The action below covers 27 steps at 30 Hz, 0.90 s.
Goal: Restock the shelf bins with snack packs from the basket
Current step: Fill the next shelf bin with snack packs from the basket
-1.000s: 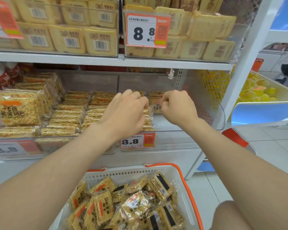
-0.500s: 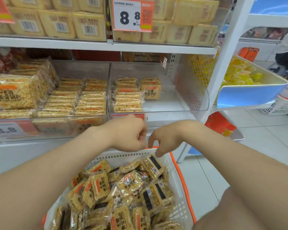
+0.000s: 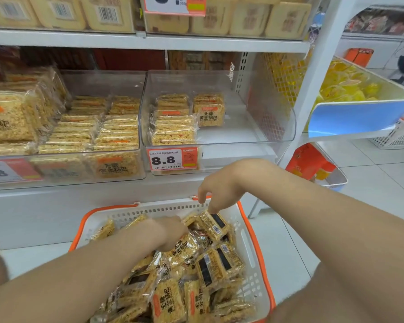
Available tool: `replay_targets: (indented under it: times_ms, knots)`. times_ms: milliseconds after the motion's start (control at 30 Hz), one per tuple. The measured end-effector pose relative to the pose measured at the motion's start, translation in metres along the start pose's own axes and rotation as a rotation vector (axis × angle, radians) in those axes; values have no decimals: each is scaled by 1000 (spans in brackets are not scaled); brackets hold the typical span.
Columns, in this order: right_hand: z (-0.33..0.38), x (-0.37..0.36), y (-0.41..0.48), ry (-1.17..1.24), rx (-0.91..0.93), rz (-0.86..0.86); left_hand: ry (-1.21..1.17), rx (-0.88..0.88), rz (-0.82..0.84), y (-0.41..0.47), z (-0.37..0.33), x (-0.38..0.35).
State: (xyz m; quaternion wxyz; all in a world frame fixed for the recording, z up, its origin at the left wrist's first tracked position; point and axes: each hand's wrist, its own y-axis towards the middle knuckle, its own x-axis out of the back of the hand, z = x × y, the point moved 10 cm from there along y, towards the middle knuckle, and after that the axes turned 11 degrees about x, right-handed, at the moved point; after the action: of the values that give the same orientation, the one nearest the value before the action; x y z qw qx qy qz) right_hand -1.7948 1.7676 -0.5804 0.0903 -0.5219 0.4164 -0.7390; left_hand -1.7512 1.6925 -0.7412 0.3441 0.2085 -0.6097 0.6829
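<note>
From my console I had both hands down in the basket [image 3: 163, 209], which stood below the shelf, heaped with snack packs [image 3: 170, 301]. The left hand [image 3: 170, 231] was sunk knuckles-up into the pile with its fingers hidden under the wrappers, so I could not tell whether it held anything. The right hand [image 3: 219, 190] hung over the far corner, thumb apart from the fingers, fingertips [image 3: 211, 209] just touching the upper edge of a dark-labelled pack [image 3: 216, 223] (no pinch that I could see). Above, the right-hand bin [image 3: 273, 122] was only partly filled: two short rows of packs [image 3: 173, 127] at its left, bare floor to their right.

My worries were these. The wrappers looked slick, and the packs lay overlapped at all angles. A shallow fingertip grip on one edge could slip, or drag a neighbour up and drop it over the rim. I judged the contents brittle, so a blind grab by the left hand could crush them. The bin's clear front wall stood tall, and a pack carried too low could catch it or knock the price tag [image 3: 172, 159]. The packs also lay with different faces up, so some might land label-down.
</note>
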Motion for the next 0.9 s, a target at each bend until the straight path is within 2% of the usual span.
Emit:
replay_targets:
  times_ms: [100, 267, 400, 467, 600, 700, 767, 833, 900]
  knots:
    - [-2, 0, 1, -13, -7, 6, -65, -16, -95, 9, 4, 3]
    - [-1, 3, 0, -16, -6, 10, -271, -44, -317, -10, 14, 47]
    - [7, 8, -1, -57, 18, -4, -549, 25, -409, -38, 33, 75]
    - [13, 13, -4, -69, 33, -34, -795, 62, -331, -52, 43, 77]
    - [26, 21, -13, 12, 78, -120, -1564, 141, -43, -71, 52, 65]
    - [35, 22, -15, 90, 104, -152, -1841, 182, 112, -83, 56, 58]
    - [39, 31, -17, 111, 126, -254, -1889, 211, 222, -92, 58, 53]
    - [40, 45, -22, 79, 142, -377, -1768, 265, 260, -106, 65, 49]
    - [37, 50, -26, 87, 126, -409, -1460, 314, 108, -117, 84, 58]
